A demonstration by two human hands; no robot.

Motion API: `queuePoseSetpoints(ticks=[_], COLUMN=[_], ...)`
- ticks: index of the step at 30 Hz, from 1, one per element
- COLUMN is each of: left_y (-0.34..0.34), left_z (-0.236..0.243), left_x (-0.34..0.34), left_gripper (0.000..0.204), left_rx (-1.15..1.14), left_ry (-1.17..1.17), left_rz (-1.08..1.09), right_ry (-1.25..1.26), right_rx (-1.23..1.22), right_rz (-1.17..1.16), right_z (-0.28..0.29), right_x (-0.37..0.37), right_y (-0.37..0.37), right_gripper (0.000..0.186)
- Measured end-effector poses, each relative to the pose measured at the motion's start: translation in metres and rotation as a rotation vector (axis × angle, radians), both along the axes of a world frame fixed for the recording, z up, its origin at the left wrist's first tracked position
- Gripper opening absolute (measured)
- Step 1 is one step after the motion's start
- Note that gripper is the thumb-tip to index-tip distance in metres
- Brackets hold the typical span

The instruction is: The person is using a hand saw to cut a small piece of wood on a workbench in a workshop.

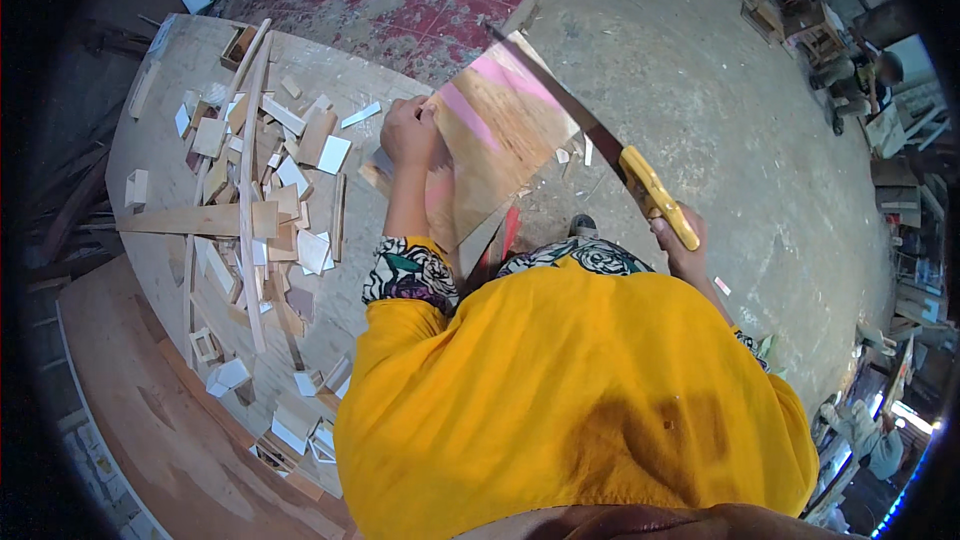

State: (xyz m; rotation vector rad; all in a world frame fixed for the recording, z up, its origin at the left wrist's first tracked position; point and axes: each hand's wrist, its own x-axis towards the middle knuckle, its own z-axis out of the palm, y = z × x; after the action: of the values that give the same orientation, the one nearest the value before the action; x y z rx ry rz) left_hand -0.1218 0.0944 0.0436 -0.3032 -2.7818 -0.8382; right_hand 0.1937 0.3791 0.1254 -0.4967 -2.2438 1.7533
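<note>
Seemingly for steadiness, left hand (408, 130) rests curled fingers at left edge of pink-streaked plywood panel (505, 150); cannot tell if pinching. Right hand (685, 248) wraps fingers around yellow-handled handsaw (597, 130) near panel's right edge. Panel overhangs bench (335, 70) rightward, apparently giving clearance.

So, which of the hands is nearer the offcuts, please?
Left: the left hand, on the board, is just right of the offcuts; the right hand, holding a saw, is farther right.
</note>
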Motion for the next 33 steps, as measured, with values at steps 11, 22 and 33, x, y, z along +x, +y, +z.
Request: queuePoseSetpoints(ticks=[11, 22, 33], left_y=[-0.007, -0.008, -0.003], left_z=[0.033, 0.132, 0.067], left_x=[0.002, 0.061, 0.110], left_gripper=[0.018, 0.006, 0.003], left_rx=[0.038, -0.051, -0.257], left_ry=[-0.001, 0.619, 0.467], left_rz=[0.079, -0.139, -0.379], right_ry=[0.069, 0.336, 0.360], right_rx=[0.045, -0.083, -0.072], right_rz=[-0.071, -0.297, -0.257], right_z=[0.023, 0.025, 0.010], right_x=[-0.023, -0.039, -0.051], right_y=[0.010, 0.051, 0.063], right_gripper=[0.024, 0.023, 0.030])
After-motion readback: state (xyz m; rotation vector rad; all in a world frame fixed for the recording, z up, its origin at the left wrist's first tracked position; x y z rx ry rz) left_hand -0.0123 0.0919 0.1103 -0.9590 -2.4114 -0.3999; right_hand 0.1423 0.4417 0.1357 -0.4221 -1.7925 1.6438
